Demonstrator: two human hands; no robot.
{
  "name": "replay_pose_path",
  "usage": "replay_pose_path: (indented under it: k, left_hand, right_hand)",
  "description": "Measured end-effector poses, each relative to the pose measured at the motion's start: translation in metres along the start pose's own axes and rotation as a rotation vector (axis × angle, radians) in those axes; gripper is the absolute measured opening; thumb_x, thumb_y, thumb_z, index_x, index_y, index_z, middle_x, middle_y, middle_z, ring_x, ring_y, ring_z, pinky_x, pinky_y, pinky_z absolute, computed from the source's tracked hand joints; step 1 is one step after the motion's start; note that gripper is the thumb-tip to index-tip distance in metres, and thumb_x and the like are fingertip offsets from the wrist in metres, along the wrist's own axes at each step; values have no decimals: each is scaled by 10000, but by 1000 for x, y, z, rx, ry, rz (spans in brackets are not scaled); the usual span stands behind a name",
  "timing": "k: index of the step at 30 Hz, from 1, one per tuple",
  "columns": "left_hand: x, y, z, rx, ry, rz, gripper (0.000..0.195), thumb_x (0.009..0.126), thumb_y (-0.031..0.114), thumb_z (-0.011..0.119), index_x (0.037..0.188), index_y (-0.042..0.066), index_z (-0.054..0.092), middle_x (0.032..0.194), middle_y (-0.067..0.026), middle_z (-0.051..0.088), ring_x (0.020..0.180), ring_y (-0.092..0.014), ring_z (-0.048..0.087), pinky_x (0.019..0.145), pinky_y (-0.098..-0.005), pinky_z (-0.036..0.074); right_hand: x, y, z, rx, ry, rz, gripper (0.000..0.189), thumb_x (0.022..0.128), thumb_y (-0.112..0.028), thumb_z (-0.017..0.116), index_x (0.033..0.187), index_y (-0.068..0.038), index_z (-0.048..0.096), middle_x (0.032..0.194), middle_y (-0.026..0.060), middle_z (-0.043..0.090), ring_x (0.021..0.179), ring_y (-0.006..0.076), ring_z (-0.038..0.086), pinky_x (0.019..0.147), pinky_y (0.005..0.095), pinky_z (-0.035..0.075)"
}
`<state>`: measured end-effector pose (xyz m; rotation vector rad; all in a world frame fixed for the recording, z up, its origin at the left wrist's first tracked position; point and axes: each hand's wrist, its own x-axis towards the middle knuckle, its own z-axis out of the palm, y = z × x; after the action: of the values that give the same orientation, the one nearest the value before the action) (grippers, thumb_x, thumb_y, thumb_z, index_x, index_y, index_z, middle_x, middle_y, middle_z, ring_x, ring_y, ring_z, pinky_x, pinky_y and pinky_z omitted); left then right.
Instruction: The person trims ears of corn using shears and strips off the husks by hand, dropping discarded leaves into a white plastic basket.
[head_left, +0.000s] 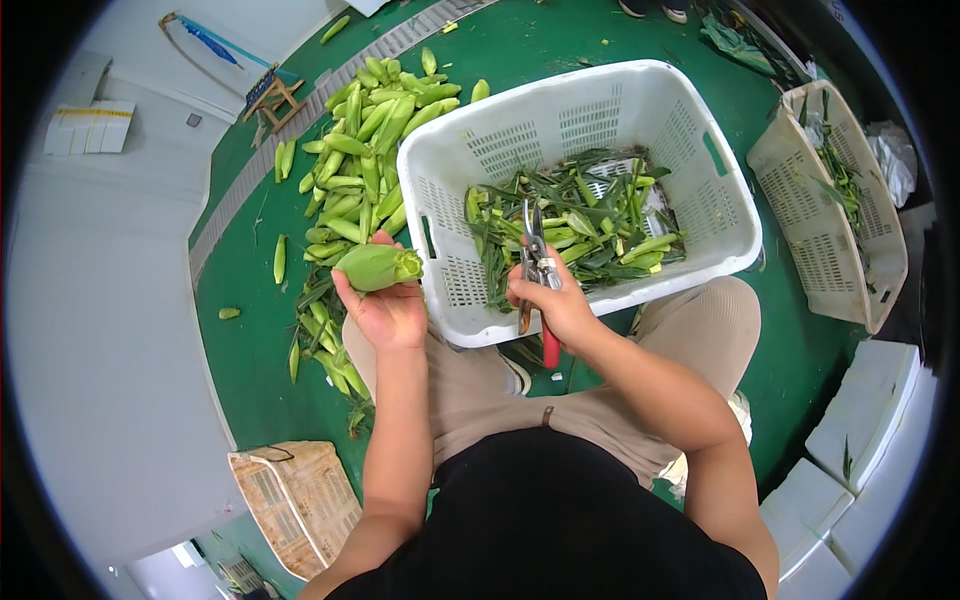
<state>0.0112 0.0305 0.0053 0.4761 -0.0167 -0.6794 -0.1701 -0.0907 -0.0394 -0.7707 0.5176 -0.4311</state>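
Note:
An ear of corn in its green husk (369, 268) lies across the palm and fingers of my left hand (388, 311), its cut end pointing right towards the basket. My right hand (559, 300) holds pruning shears (537, 262), blades pointing away from me and a red handle showing below. That hand is over the near rim of a large white plastic basket (577, 82). Inside the basket lie green leaves and husk trimmings (592, 217). Left of the basket, many husked-in ears of corn (367, 150) are heaped on the green floor.
More leaves and corn lie by my left knee (326, 337). A second basket with leaves (802, 202) stands at the right, white foam boxes (862, 412) at the lower right. A stained crate (300, 495) is at lower left, a small wooden stool (274, 97) at upper left. A person's shoes (675, 13) show at the top.

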Motion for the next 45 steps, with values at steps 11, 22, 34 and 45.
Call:
replay_pose_path:
  k: [11,22,34,45]
  left_hand:
    - [148,116,-87,428,585,-166,386,890,309,660,1155,66,519,998,-121,572,913,-260,583,839,-472,526]
    - [310,170,-182,966,37,195,431,971,319,541,1266,11,472,1109,-141,629,1018,-252,624,897,-360,493]
    - [10,132,-412,2275,625,181,244,914,252,596,1081,75,617,941,-144,601,931,-355,577,834,-465,457]
    - [7,207,-388,751,932,-108,848,839,339,715,1450,36,212,1234,-195,566,1078,-331,592,845,-425,515]
  right_hand:
    - [-26,26,-30,-2,426,215,471,844,-83,635,1257,-100,410,969,111,578,814,251,609,666,402,537]
    - [-14,31,-58,95,520,215,474,923,-233,510,1380,-153,410,1042,87,587,835,250,612,766,451,494]
    - [-9,25,-49,7,413,344,549,945,-247,497,1455,-148,317,1032,66,587,860,206,600,762,440,490]
    - [1,24,-50,14,357,378,488,939,-268,498,1401,-154,392,1023,64,591,860,212,596,759,454,506]
